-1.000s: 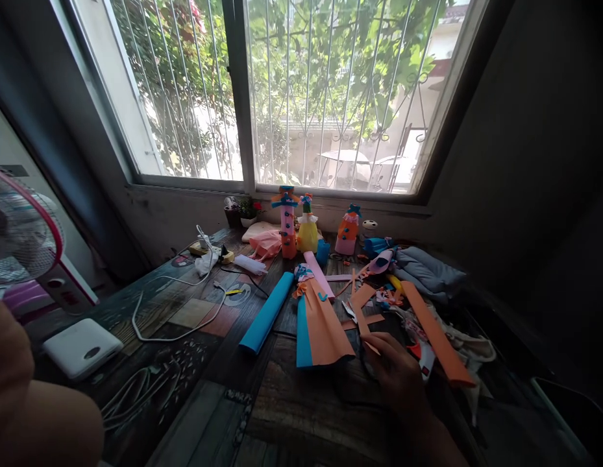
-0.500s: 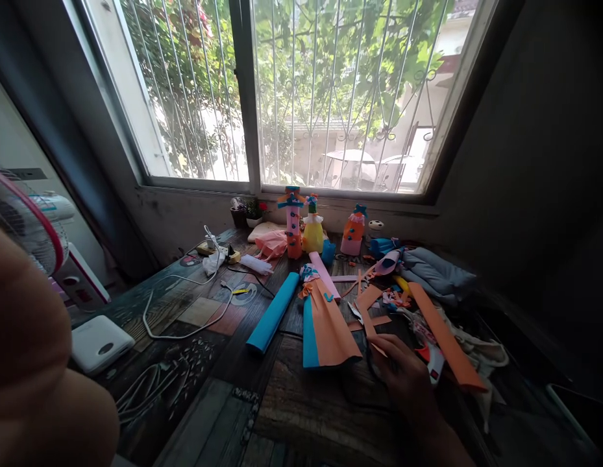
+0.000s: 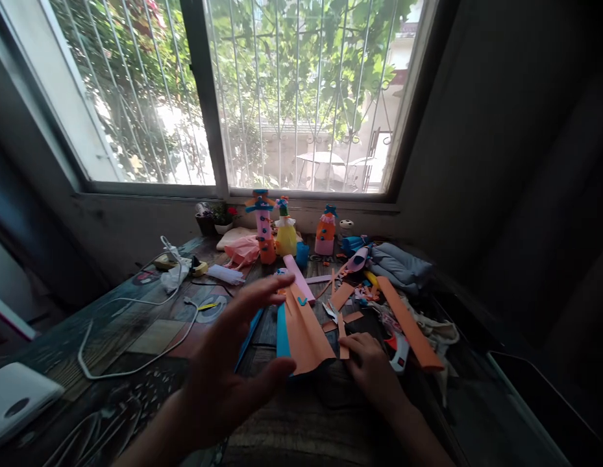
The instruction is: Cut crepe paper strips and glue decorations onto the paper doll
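My left hand [image 3: 233, 360] hovers in front of the dress-shaped paper piece, thumb and fingers spread, nothing between them. That piece [image 3: 306, 331] is pleated orange and blue paper with a small blue V on it; my left hand hides its top in part. Close to its right side, my right hand [image 3: 369, 366] has its fingers on an orange paper strip [image 3: 343, 327], pinching its lower part. Just beyond lie scissors [image 3: 330, 312] among other orange strips [image 3: 354, 316]. A blue paper roll [image 3: 250, 334] is mostly behind my left hand.
Paper-dressed bottle figures [image 3: 265, 227] stand by the window. To the right are a glue gun [image 3: 400, 353], a long orange paper roll [image 3: 411, 324] and grey cloth [image 3: 398, 263]. A white cable [image 3: 135, 376] and a white box [image 3: 21, 402] lie on the left.
My left hand has come from the near left edge to the middle, in front of the paper dress. My right hand stays at the orange strip. The view has turned right.
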The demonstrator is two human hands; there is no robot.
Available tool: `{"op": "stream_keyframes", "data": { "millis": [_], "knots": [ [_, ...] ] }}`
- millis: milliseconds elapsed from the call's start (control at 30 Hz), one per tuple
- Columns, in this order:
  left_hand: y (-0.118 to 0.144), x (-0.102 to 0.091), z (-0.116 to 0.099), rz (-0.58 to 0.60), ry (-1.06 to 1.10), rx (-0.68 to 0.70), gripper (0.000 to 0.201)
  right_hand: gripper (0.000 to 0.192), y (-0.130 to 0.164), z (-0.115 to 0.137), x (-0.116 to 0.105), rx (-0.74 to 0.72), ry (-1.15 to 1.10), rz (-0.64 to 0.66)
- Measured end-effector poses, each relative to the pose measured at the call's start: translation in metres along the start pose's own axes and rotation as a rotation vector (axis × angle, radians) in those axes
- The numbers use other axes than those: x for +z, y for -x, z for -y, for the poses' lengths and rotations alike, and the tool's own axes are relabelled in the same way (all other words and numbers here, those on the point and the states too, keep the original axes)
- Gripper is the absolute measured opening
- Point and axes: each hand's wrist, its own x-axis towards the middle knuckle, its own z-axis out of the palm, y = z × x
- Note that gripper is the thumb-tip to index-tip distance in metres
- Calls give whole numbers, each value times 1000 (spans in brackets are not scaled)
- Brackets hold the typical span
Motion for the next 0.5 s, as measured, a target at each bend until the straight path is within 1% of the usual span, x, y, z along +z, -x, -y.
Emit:
{"op": "stream_keyframes", "data": {
  "millis": [67,133,200,267,333,400,467,500],
  "knots": [
    [12,23,27,138,2,-48,48,36,1,-2,4,33,68,28],
    [25,42,50,196,-33,-127,39,39,2,-6,5,72,127,30],
    [37,54,67,240,-65,-117,31,35,-1,-14,-1,118,174,10],
    [49,61,78,264,-81,-65,29,27,-7,-32,-15,174,215,-25],
    [60,66,86,223,-85,36,27,27,-15,-63,-40,257,273,-77],
    [70,68,92,153,-75,162,24,32,-23,-103,-68,371,360,-134],
    [77,68,95,157,-52,270,20,38,-27,-146,-94,498,466,-175],
    [78,67,96,185,-41,312,18,42,-26,-166,-104,560,522,-183]
  ]
}}
